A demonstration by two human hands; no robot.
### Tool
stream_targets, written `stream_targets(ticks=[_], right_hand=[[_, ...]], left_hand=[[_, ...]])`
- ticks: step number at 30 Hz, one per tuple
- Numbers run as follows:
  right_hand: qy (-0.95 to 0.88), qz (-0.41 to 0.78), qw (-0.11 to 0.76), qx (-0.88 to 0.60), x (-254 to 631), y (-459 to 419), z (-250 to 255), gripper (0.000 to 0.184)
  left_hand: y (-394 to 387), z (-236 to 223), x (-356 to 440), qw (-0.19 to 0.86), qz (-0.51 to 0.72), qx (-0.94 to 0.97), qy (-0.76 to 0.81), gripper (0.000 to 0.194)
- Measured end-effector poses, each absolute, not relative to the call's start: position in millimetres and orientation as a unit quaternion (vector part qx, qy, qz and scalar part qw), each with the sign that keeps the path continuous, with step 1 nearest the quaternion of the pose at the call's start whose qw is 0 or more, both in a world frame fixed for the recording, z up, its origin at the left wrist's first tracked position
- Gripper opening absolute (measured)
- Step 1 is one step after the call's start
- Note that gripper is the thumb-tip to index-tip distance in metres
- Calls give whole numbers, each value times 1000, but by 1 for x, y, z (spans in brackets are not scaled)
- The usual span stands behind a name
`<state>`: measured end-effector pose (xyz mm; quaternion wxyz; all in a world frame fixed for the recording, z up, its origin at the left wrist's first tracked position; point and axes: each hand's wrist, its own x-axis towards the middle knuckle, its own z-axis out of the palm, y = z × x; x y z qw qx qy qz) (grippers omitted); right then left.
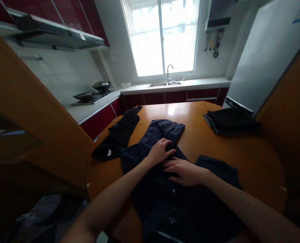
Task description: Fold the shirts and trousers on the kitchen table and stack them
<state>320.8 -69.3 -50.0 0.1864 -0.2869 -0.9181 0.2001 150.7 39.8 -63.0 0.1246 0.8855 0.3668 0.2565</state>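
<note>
Head view: you are resting your left hand and right hand, fingers loosely spread, on the dark shirt across the table, probably smoothing it; whether fingertips are pinching cloth, you cannot tell.

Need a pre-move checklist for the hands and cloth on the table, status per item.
1. Both hands in view, uncrossed: ok. Left hand and right hand rest on the dark blue garment.
2. Garment smooth: not ok. Creases show around its far end.
3. Garment clear of the black clothing on the left: cannot tell. Their dark edges meet or nearly meet.
4. Dark folded stack clear of garment: ok. Bare table lies between.
5. Button fastened: cannot tell, too dark.
</note>
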Motion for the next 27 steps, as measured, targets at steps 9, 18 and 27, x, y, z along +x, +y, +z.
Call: stream_targets(ticks=[9,18,27], right_hand=[[-765,177,362,-502,337,-41,-56,23],[-762,162,324,-537,346,-26,-76,24],[-861,120,235,-434,330,-42,-70,33]], left_hand=[[59,-70,152,191,260,812,487,46],[54,-68,143,93,233,821,513,64],[54,-60,138,-52,132,931,335,63]])
